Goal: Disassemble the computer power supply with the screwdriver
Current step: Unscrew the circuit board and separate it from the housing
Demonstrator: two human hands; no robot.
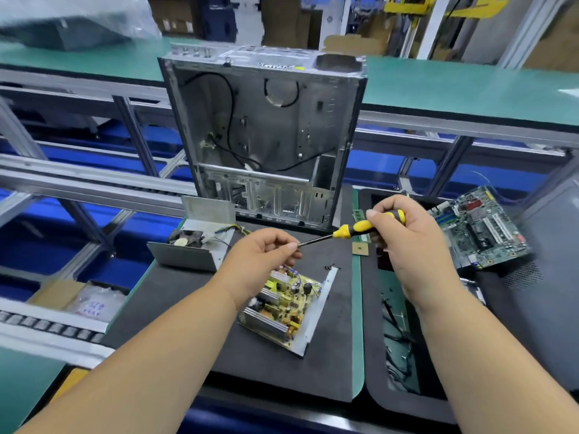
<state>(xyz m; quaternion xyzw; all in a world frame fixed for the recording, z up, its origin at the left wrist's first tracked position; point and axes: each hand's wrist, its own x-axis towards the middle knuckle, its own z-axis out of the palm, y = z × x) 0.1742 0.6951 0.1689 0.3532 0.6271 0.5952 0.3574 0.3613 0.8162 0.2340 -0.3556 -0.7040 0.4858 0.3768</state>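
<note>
At the centre right of the frame the right hand (404, 233) is wrapping a tight grip around the yellow-and-black handle of the screwdriver (354, 228), fingers curled fully over it. The shaft is slanting down toward the left, where the left hand (263, 255) is pinching its tip between thumb and forefinger, the other fingers curling loosely. Just below the left hand, the opened power supply (288, 303) is lying on the dark mat (175, 308) covering the counter, its circuit board showing. Its metal cover (194, 245) is sitting at centre left, before the empty computer case (266, 136)
</note>
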